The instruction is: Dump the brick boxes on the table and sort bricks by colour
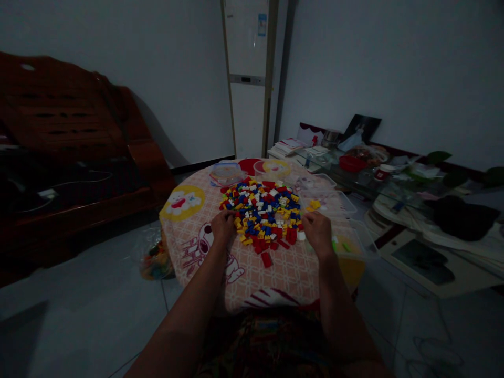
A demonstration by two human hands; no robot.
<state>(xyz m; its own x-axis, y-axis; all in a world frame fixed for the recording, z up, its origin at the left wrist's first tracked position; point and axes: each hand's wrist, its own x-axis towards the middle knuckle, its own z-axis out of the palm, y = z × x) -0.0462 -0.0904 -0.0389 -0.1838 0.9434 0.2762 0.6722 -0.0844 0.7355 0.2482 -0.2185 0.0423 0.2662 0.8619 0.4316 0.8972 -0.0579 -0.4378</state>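
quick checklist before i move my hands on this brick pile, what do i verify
1. Both hands at the pile: left hand is at the left edge of the pile of bricks, right hand at its right edge. ok
2. Bricks on the tablecloth: one red brick lies apart from the pile, nearer the person, but on the cloth. ok
3. Container by the right hand: a clear tray stands just right of the pile. ok
4. Either grip shut on a brick: fingers curl down, too dim to see. cannot tell
5. Lighting: the room is dim and small pieces blur. not ok
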